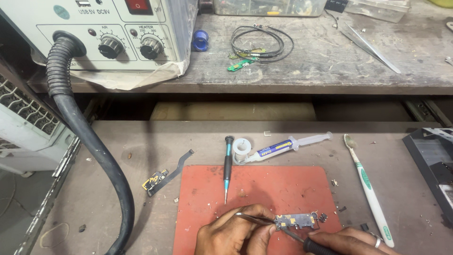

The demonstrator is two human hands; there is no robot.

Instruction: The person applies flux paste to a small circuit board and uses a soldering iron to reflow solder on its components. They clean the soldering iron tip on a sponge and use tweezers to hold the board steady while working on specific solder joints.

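A small blue-black circuit board (296,220) lies near the front edge of a red work mat (264,186). My left hand (232,232) grips metal tweezers (254,217) whose tips touch the board's left end. My right hand (349,241), with a ring on one finger, holds a black-handled soldering iron (312,243); its thin tip reaches up to the board's underside edge. A tiny black component (323,217) sits just right of the board.
On the mat's far edge lie a precision screwdriver (227,167), a solder spool (241,148) and a flux syringe (288,144). A flex-cable part (160,178) lies left, a toothbrush (369,189) right. The hot-air station (101,35) and its black hose (92,141) stand at left; cables (262,45) rest on the shelf.
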